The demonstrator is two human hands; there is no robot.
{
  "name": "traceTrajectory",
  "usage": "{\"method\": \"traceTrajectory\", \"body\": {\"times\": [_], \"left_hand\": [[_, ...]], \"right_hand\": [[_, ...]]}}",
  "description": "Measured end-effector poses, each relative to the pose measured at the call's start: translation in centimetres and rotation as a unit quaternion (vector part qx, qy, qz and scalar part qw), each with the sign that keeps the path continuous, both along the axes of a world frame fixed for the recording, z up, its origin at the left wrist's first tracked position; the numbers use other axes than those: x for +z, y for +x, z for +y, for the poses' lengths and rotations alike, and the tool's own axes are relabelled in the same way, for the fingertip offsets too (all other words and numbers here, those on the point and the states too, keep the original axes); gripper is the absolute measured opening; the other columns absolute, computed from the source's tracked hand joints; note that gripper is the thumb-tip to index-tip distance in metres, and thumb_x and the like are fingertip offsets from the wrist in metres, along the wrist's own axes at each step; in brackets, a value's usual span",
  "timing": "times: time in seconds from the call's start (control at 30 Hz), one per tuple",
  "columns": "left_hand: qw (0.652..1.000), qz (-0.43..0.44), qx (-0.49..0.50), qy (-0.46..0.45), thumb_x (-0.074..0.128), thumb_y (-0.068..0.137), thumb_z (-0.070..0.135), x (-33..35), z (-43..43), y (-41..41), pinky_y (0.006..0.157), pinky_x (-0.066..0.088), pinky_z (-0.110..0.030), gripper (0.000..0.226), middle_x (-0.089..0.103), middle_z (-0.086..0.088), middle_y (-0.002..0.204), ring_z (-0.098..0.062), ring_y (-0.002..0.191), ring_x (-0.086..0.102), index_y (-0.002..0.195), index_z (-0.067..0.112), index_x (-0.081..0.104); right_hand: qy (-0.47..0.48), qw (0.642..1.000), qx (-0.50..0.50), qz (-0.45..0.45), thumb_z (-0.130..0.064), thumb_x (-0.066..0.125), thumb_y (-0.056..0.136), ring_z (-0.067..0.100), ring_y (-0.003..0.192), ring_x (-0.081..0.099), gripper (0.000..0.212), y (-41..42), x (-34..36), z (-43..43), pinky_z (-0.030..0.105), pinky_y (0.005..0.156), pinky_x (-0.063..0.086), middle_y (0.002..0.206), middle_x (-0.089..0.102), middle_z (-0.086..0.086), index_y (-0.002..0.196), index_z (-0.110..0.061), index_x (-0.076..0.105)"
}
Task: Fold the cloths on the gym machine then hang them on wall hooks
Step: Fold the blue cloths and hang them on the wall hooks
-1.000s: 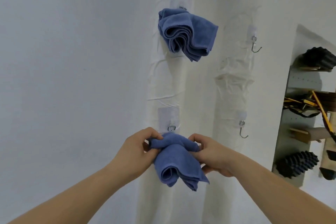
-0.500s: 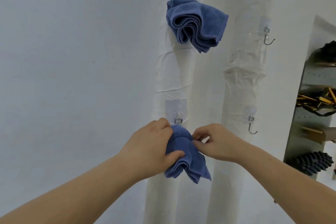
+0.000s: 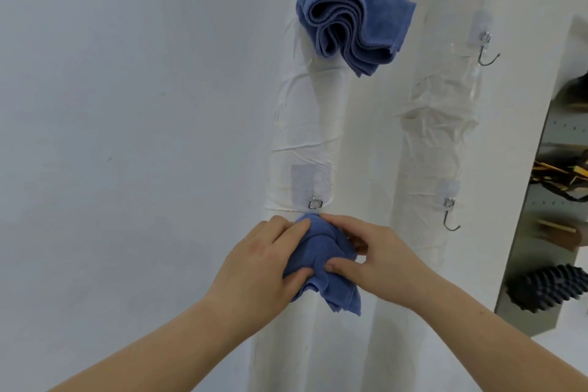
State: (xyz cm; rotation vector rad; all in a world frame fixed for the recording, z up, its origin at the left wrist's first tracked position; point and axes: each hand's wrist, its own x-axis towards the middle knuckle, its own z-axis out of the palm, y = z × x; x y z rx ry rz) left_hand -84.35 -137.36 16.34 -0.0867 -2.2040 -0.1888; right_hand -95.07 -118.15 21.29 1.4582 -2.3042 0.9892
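Observation:
A folded blue cloth is pressed against the white wrapped column just below a metal wall hook. My left hand grips its left side, fingers on top and thumb under a fold. My right hand pinches its right side with thumb and fingers. The hook's tip is hidden behind the cloth. A second folded blue cloth hangs from a higher hook on the same column.
Two bare metal hooks sit on a second wrapped column to the right. At the far right a metal rack holds black spiked rollers and yellow-black straps. Plain white wall spreads to the left.
Both hands carried the cloth up closer to the lower hook. My right hand closed back onto the cloth's right side, and my left hand slid its grip over the top.

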Motion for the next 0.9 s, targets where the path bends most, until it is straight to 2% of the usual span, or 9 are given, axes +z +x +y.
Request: {"method": "traceTrajectory", "body": {"times": [0.2,0.3,0.4,0.47,0.53,0.63,0.73,0.8,0.9], "left_hand": [[0.998,0.062,-0.002,-0.003,0.058,0.086,0.042,-1.2,0.5,-0.6,0.061,0.057,-0.031,0.056,0.064,0.008,0.115,-0.017,0.086,0.061,0.137,0.020,0.056],[0.999,0.028,0.006,-0.017,0.055,0.089,0.046,-0.8,0.3,0.2,0.066,0.058,-0.030,0.058,0.064,0.011,0.122,-0.014,0.092,0.061,0.141,0.021,0.055],[0.999,-0.030,0.018,-0.020,0.045,0.091,0.054,0.7,0.5,1.4,0.080,0.056,-0.028,0.060,0.062,0.019,0.129,-0.010,0.103,0.060,0.146,0.030,0.048],[0.998,-0.053,0.018,-0.017,0.036,0.091,0.058,1.9,0.5,2.1,0.089,0.052,-0.027,0.057,0.059,0.023,0.131,-0.006,0.111,0.055,0.143,0.038,0.045],[0.998,-0.055,0.010,-0.010,0.033,0.092,0.058,3.2,0.5,2.6,0.094,0.050,-0.029,0.050,0.056,0.024,0.131,-0.004,0.116,0.051,0.136,0.040,0.048],[0.999,-0.053,0.001,-0.002,0.045,0.096,0.051,4.8,0.5,2.8,0.095,0.049,-0.030,0.036,0.053,0.023,0.127,-0.005,0.114,0.049,0.128,0.038,0.053],[0.999,-0.053,-0.002,-0.008,0.050,0.094,0.047,5.5,0.7,2.9,0.094,0.050,-0.030,0.031,0.057,0.021,0.121,-0.005,0.113,0.050,0.123,0.037,0.055],[0.998,-0.055,-0.002,-0.007,0.049,0.094,0.046,5.5,0.8,2.8,0.091,0.050,-0.030,0.029,0.057,0.021,0.116,-0.005,0.109,0.050,0.120,0.037,0.056],[0.997,-0.070,0.011,-0.014,0.048,0.093,0.046,5.0,0.8,2.8,0.088,0.051,-0.029,0.030,0.056,0.019,0.113,-0.005,0.106,0.050,0.120,0.037,0.057]], "right_hand": [[-0.086,0.995,-0.014,0.041,-0.012,0.069,0.089,-0.012,0.111,0.062,0.077,1.4,-2.6,-0.6,0.010,0.090,0.050,0.115,0.062,-0.047,0.121,-0.077,0.044],[-0.062,0.997,-0.029,0.030,-0.020,0.067,0.091,-0.003,0.106,0.066,0.063,1.2,-2.8,-0.5,0.021,0.092,0.055,0.116,0.069,-0.030,0.137,-0.058,0.044],[-0.025,0.999,-0.038,-0.001,-0.022,0.066,0.090,0.005,0.090,0.068,0.050,0.9,-1.8,0.0,0.030,0.084,0.057,0.101,0.073,-0.014,0.132,-0.040,0.046],[-0.002,1.000,-0.031,-0.004,-0.020,0.069,0.088,0.000,0.092,0.065,0.047,0.9,-0.6,0.2,0.019,0.080,0.054,0.103,0.071,-0.017,0.127,-0.039,0.052],[0.009,1.000,-0.030,0.000,-0.023,0.075,0.083,-0.006,0.104,0.061,0.052,0.9,0.6,0.4,0.012,0.086,0.049,0.117,0.066,-0.020,0.129,-0.039,0.056],[0.017,0.999,-0.037,-0.009,-0.029,0.077,0.085,-0.008,0.116,0.055,0.066,1.1,2.0,0.8,0.008,0.096,0.043,0.135,0.054,-0.023,0.143,-0.038,0.048],[-0.004,0.998,-0.055,0.018,-0.030,0.073,0.090,-0.009,0.125,0.044,0.067,1.6,2.8,1.3,-0.006,0.089,0.029,0.140,0.047,-0.026,0.150,-0.035,0.043],[-0.019,0.997,-0.067,0.041,-0.031,0.071,0.090,-0.009,0.124,0.045,0.056,1.7,3.0,1.6,-0.004,0.090,0.030,0.136,0.051,-0.028,0.143,-0.035,0.052],[0.011,0.996,-0.077,0.050,-0.035,0.072,0.086,-0.004,0.117,0.055,0.048,1.9,2.8,1.6,0.013,0.098,0.042,0.126,0.059,-0.026,0.132,-0.037,0.059]]}}
